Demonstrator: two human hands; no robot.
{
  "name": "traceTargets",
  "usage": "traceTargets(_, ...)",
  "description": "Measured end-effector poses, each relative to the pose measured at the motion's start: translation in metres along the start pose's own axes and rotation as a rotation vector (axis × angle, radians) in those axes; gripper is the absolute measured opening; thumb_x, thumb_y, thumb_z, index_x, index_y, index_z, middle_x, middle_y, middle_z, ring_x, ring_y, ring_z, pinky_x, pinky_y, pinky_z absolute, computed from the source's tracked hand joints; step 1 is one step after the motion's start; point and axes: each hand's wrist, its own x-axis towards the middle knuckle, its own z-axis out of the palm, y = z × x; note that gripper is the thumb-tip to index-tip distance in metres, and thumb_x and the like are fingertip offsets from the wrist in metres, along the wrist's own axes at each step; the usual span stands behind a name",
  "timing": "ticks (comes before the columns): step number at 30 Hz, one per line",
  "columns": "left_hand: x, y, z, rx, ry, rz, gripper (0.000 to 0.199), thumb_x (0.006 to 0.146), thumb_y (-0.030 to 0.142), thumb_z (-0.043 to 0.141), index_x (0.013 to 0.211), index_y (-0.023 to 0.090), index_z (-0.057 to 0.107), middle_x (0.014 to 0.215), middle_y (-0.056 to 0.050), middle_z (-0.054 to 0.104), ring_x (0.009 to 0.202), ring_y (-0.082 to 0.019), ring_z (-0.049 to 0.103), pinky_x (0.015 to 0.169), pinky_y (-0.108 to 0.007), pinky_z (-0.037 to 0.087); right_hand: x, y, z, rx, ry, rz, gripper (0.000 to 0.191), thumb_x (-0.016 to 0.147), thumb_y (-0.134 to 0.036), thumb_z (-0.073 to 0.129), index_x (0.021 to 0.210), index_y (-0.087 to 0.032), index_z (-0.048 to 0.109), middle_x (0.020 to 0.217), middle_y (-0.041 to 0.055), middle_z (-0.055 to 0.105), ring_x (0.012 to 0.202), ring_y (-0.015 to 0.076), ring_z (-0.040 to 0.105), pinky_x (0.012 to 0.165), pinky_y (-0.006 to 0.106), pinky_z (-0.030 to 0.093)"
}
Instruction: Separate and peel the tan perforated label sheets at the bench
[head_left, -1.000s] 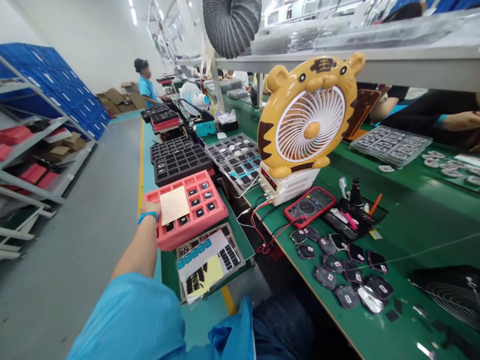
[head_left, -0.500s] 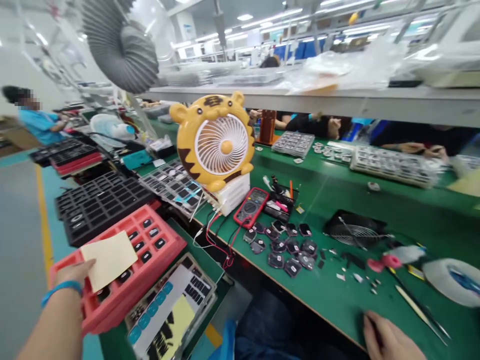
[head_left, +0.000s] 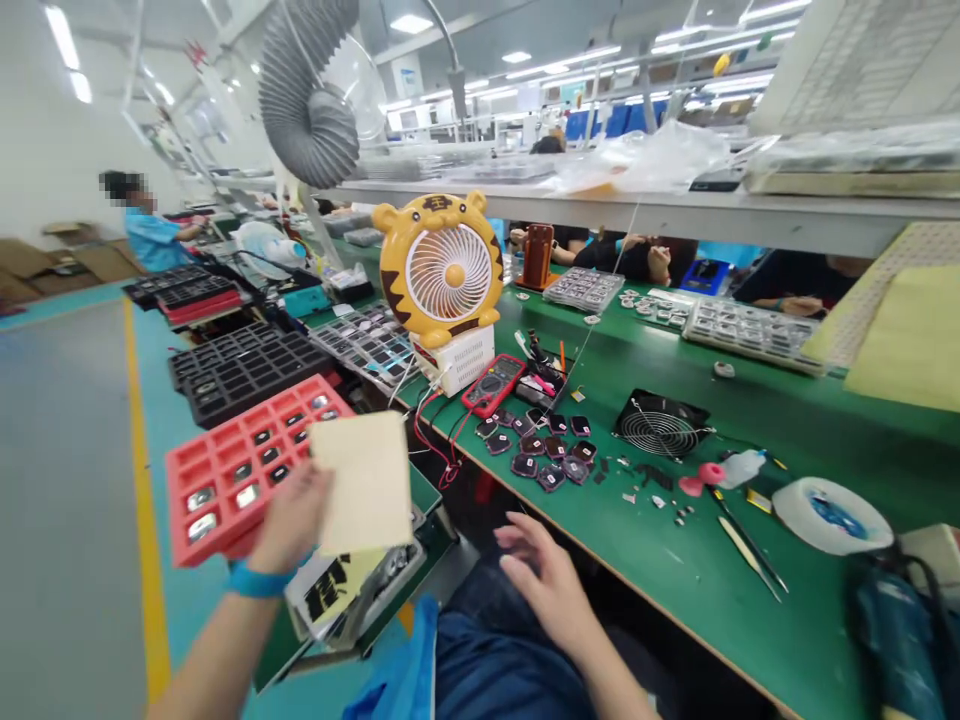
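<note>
My left hand, with a blue wristband, grips a pale yellow sheet by its left edge, in front of the red tray. Small dark and silvery parts sit in several of that tray's compartments. My right hand is held over my lap with its fingers apart and nothing in them. Below the sheet, a clear tray with black strips on yellow paper is partly hidden. Several small dark square pieces lie on the green bench near its front edge.
A tiger-shaped fan stands behind a red multimeter. Black trays lie at the left. On the bench's right are a black fan, a tape roll and tweezers. Other people sit beyond the bench and at the far left.
My left hand has lifted the sheet off the red tray and carried it right. My right hand has left the bench edge and moved left over my lap, its fingers opening. The view has shifted.
</note>
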Motion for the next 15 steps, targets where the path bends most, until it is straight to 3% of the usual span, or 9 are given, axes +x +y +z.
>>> traceTargets(2,-0.045,-0.045,0.040,-0.129,-0.202,-0.062,0.068,0.053,0.063,0.092,0.097,0.019,0.064,0.093,-0.007,0.076,0.101,-0.034,0.070,0.084,-0.042,0.059,0.001,0.017,0.025,0.242,-0.108,0.154,0.072,0.070,-0.067,0.087,0.123,-0.020,0.072,0.111,0.0158,0.079,0.099,0.0294,0.076,0.089,0.042,0.061)
traceTargets(3,-0.064,-0.066,0.057,-0.189,-0.272,-0.097,0.065,0.055,0.064,0.092,0.095,0.020,0.065,0.098,-0.009,0.076,0.105,-0.036,0.070,0.085,-0.042,0.059,-0.002,0.026,0.030,0.306,-0.127,0.208,0.072,0.068,-0.070,0.087,0.116,-0.019,0.074,0.106,0.0158,0.079,0.096,0.0301,0.076,0.089,0.044,0.061)
traceTargets(6,-0.101,-0.107,0.090,-0.345,-0.433,-0.240,0.059,0.053,0.058,0.097,0.088,0.019,0.070,0.100,-0.011,0.077,0.106,-0.038,0.071,0.087,-0.043,0.058,-0.014,0.046,0.019,0.316,-0.143,0.338,0.064,0.071,-0.072,0.085,0.100,-0.015,0.078,0.095,0.0145,0.080,0.089,0.0307,0.075,0.089,0.046,0.059)
traceTargets(11,-0.102,-0.132,0.099,-0.623,-0.586,-0.458,0.062,0.053,0.047,0.100,0.103,0.016,0.078,0.105,-0.015,0.077,0.102,-0.035,0.072,0.093,-0.043,0.055,-0.018,0.043,-0.016,0.185,-0.292,0.539,0.054,0.077,-0.066,0.084,0.102,-0.019,0.081,0.099,0.0113,0.081,0.091,0.0315,0.075,0.090,0.045,0.058)
traceTargets(15,-0.081,-0.147,0.106,-0.815,-0.621,-0.564,0.063,0.072,0.043,0.092,0.128,0.020,0.074,0.117,-0.017,0.076,0.113,-0.035,0.071,0.104,-0.048,0.051,-0.012,0.051,-0.004,0.191,-0.326,0.740,0.053,0.064,-0.066,0.091,0.094,-0.022,0.085,0.094,0.0090,0.082,0.092,0.0347,0.076,0.092,0.046,0.057)
